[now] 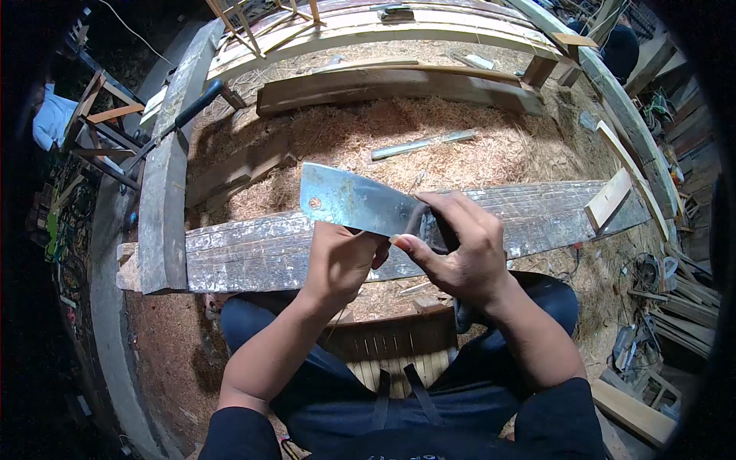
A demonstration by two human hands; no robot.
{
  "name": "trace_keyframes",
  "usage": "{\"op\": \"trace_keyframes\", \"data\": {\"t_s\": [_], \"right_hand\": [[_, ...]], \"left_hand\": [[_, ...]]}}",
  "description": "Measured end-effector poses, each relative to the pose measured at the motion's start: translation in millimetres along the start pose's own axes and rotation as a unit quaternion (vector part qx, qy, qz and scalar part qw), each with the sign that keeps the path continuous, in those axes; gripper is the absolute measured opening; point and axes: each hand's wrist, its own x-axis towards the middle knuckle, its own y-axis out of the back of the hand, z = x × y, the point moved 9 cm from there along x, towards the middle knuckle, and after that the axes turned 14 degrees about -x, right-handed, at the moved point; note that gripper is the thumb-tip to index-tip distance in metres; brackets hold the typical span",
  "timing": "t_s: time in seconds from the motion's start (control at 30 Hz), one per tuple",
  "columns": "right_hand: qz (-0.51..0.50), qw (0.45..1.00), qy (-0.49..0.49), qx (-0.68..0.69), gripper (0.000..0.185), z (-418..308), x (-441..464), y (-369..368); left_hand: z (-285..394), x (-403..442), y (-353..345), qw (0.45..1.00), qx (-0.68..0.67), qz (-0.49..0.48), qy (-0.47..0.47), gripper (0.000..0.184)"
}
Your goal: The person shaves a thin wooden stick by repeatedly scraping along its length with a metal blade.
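Observation:
A broad, shiny metal blade like a cleaver's (353, 201), with a rusty spot near its wide end, is held up in front of me above the old plank. My right hand (468, 249) is closed around the blade's narrow right end, where a dark part shows between thumb and fingers. My left hand (337, 264) is closed just below and behind the blade; most of its fingers are hidden, so what they grip cannot be made out. Below both hands lies the worn, paint-flecked plank (253, 249).
Wood shavings (429, 123) cover the ground beyond the plank. A thick brown beam (399, 84) lies farther off. At left, a black-handled tool (199, 103) rests on a grey beam (162, 207). A pale wood block (608, 201) sits at the plank's right. A person (52, 115) is far left.

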Motion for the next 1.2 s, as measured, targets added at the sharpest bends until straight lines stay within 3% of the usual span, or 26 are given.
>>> {"op": "trace_keyframes", "data": {"t_s": [0.07,0.1,0.17,0.27,0.43,0.5,0.57,0.63,0.67,0.77,0.83,0.93,1.03,1.13,1.2], "right_hand": [[-0.005,1.0,-0.002,-0.006,0.053,0.7,-0.5,0.4],[-0.011,1.0,-0.001,-0.013,0.055,1.3,-0.4,0.1],[-0.005,1.0,-0.002,-0.018,0.056,4.9,1.5,1.3],[0.001,1.0,0.005,-0.014,0.058,4.8,1.3,0.6],[0.017,0.999,0.036,-0.029,0.059,-1.0,4.1,6.2],[0.023,0.988,0.11,-0.106,0.06,-15.7,6.6,10.5],[0.017,0.998,0.046,-0.036,0.061,-1.5,2.7,2.2],[0.005,0.997,0.05,-0.053,0.061,-4.8,1.3,0.7],[0.02,0.998,0.043,-0.045,0.061,-0.2,1.9,1.7],[0.041,0.996,0.055,-0.063,0.061,-5.8,3.6,5.2],[0.013,0.998,0.053,-0.039,0.06,-10.8,-0.9,-0.2],[0.003,0.997,0.062,-0.055,0.053,-13.3,3.8,2.7],[0.031,0.995,0.08,-0.06,0.048,-13.9,4.1,3.9],[0.044,0.996,0.06,-0.039,0.049,-9.3,5.1,7.6],[0.009,0.999,-0.005,-0.043,0.052,2.3,7.1,6.6]], "left_hand": [[13.6,-4.1,-6.9,0.986,0.099,-0.077,-0.113,0.024],[15.5,-4.2,-6.9,0.986,0.099,-0.078,-0.113,0.024],[-1.6,-0.9,2.6,0.998,0.05,-0.025,0.024,0.023],[-3.6,-0.6,0.6,0.997,0.042,-0.027,0.051,0.024],[-1.5,-2.5,-2.9,0.999,0.014,-0.018,0.037,0.026],[2.5,-2.0,-10.7,0.998,0.017,-0.009,0.052,0.024],[-3.7,-4.3,-8.9,0.998,0.016,-0.019,0.059,0.024],[-9.9,-7.8,0.6,0.994,-0.084,0.042,0.062,0.025],[-4.0,-4.5,-3.6,0.998,-0.021,0.005,0.053,0.021],[-9.2,-0.8,0.1,0.999,-0.016,0.001,0.05,0.019],[-3.2,-5.9,-3.6,0.995,-0.07,0.056,0.035,0.019],[2.4,-3.2,-4.5,0.998,0.035,-0.055,-0.007,0.02],[-4.8,-1.8,-1.0,0.998,0.028,0.002,0.052,0.021],[4.9,-3.2,-8.4,0.999,0.028,-0.001,0.03,0.022],[2.9,-2.0,-8.7,0.999,0.022,-0.003,0.027,0.023]]}}
